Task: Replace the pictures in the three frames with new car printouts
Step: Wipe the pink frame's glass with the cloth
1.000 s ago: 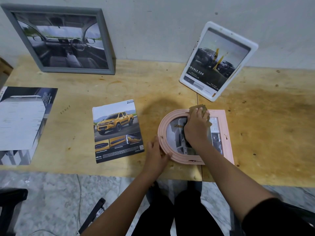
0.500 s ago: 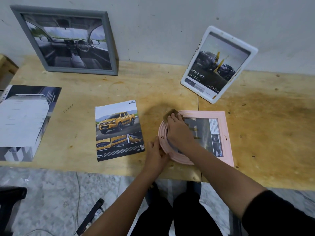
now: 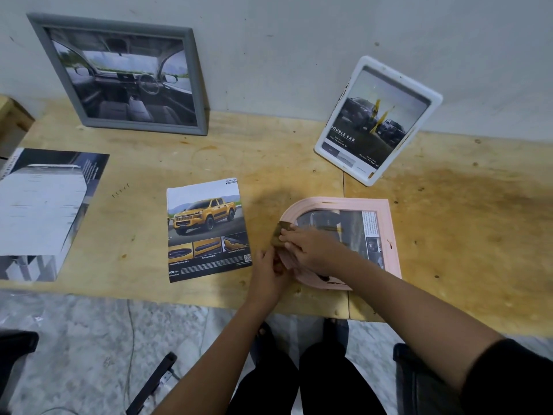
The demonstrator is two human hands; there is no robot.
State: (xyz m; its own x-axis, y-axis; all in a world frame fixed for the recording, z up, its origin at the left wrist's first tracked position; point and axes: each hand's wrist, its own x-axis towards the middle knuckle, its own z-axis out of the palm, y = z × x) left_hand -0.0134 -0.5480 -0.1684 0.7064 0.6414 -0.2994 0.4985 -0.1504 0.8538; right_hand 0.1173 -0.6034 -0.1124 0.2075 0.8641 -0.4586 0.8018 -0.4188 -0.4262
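Note:
A pink arched frame (image 3: pixel 344 202) lies flat near the table's front edge, with a dark car picture under its glass. My right hand (image 3: pixel 311 250) holds a small brown cloth (image 3: pixel 279 235) against the frame's left rim. Just left of it, my left hand (image 3: pixel 269 271) grips that curved rim. Flat on the table to the left lies a yellow pickup printout (image 3: pixel 206 229). A grey frame (image 3: pixel 143 127) with a car interior picture leans on the wall at back left. A white frame (image 3: pixel 398 79) with a "Double Cab" picture leans at back right.
A larger brochure sheet (image 3: pixel 42 211) lies at the table's left end. A wooden box corner (image 3: pixel 12 121) shows at the far left. The plywood table (image 3: pixel 463 235) is bare and stained to the right of the pink frame. My legs and the floor are below the front edge.
My right hand has swept the cloth from the frame's upper middle across the glass to its left rim. My left hand stays on the rim. The view has shifted slightly.

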